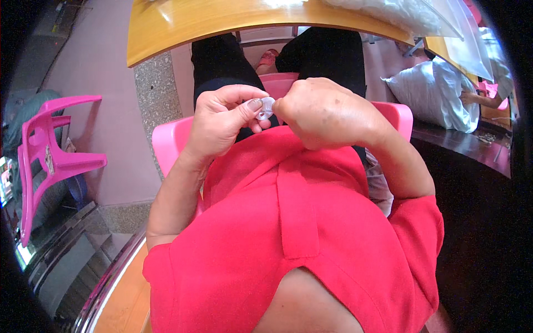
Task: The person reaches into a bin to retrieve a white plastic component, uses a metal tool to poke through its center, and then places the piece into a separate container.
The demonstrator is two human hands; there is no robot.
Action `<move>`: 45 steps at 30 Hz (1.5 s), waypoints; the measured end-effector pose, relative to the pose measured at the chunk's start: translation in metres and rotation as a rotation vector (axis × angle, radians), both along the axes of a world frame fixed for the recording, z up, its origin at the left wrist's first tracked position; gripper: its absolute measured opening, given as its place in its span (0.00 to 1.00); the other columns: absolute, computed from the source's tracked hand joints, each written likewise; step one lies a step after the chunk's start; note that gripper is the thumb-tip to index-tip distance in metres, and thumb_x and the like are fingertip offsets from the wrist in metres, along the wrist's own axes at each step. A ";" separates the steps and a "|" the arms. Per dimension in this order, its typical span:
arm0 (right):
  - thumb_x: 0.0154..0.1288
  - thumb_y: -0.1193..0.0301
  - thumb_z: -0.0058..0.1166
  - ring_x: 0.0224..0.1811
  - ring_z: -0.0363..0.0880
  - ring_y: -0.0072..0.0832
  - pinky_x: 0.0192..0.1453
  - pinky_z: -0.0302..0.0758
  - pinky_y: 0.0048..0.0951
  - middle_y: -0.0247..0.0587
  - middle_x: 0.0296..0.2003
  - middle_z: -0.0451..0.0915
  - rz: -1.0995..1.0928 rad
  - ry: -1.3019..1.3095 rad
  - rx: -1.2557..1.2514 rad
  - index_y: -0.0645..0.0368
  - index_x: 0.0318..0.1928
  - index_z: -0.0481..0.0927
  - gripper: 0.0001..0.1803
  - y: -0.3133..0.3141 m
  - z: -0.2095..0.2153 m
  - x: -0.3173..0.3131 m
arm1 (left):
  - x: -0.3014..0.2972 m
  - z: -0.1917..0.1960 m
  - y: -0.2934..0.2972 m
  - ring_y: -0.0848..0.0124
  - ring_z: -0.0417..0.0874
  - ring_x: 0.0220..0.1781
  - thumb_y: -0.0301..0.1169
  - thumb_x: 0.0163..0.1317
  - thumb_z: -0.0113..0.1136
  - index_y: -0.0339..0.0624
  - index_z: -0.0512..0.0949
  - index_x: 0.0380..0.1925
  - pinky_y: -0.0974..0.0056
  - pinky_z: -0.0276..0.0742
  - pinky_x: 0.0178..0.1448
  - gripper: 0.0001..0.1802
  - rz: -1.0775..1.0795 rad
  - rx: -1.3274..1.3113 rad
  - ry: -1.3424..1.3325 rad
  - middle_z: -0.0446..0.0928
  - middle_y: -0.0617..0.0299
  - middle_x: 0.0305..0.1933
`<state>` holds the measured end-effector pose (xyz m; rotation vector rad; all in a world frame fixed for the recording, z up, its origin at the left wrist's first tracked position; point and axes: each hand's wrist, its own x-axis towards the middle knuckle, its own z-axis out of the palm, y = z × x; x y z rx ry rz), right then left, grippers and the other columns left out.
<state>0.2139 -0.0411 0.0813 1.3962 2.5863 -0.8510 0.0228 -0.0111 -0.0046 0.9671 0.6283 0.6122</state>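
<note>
Close above my lap, my left hand [225,117] pinches a small clear, roundish plastic piece [266,109] between thumb and fingers. A small dark spot shows low on that piece; its exact kind I cannot make out. My right hand [322,111] is closed, its back turned up, and its fingertips meet the right side of the same piece. The right fingers are mostly hidden behind the knuckles, so whether they hold anything further does not show.
A yellow wooden table [222,22] spans the far side, with clear plastic bags [400,14] at its right. A pink plastic stool [50,139] lies at the left. A large white sack [436,91] stands at the right, near another person's hand [471,98].
</note>
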 end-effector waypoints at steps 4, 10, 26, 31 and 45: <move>0.51 0.76 0.50 0.25 0.81 0.44 0.30 0.78 0.39 0.53 0.21 0.79 0.038 0.014 0.129 0.68 0.28 0.78 0.07 -0.014 -0.005 -0.005 | 0.002 -0.002 -0.003 0.72 0.81 0.30 0.22 0.63 0.54 0.28 0.78 0.40 0.71 0.79 0.33 0.08 0.002 -0.041 -0.004 0.80 0.54 0.32; 0.54 0.75 0.50 0.25 0.81 0.42 0.29 0.77 0.37 0.49 0.22 0.79 0.017 -0.090 0.241 0.68 0.31 0.76 0.07 -0.029 -0.008 -0.012 | 0.005 0.000 0.001 0.74 0.80 0.29 0.23 0.63 0.55 0.29 0.78 0.39 0.73 0.77 0.31 0.08 -0.025 -0.009 0.065 0.80 0.55 0.32; 0.48 0.81 0.52 0.26 0.80 0.45 0.30 0.76 0.39 0.50 0.23 0.77 -0.277 0.110 0.272 0.65 0.32 0.73 0.07 -0.030 -0.007 -0.004 | -0.004 0.002 0.012 0.67 0.83 0.29 0.30 0.64 0.57 0.32 0.77 0.42 0.70 0.77 0.29 0.12 0.039 -0.132 -0.115 0.81 0.52 0.33; 0.48 0.81 0.52 0.27 0.80 0.45 0.30 0.76 0.39 0.51 0.23 0.77 -0.287 0.109 0.257 0.66 0.32 0.73 0.08 -0.028 -0.007 0.000 | 0.000 0.003 0.011 0.67 0.83 0.29 0.30 0.64 0.57 0.32 0.77 0.43 0.70 0.77 0.29 0.12 0.073 -0.120 -0.092 0.81 0.52 0.34; 0.50 0.81 0.50 0.27 0.79 0.47 0.30 0.75 0.40 0.52 0.22 0.76 -0.304 0.276 0.291 0.67 0.32 0.73 0.06 -0.027 -0.010 0.024 | 0.012 0.019 0.014 0.67 0.83 0.30 0.29 0.64 0.57 0.31 0.76 0.41 0.70 0.78 0.30 0.11 0.192 -0.043 -0.045 0.80 0.52 0.34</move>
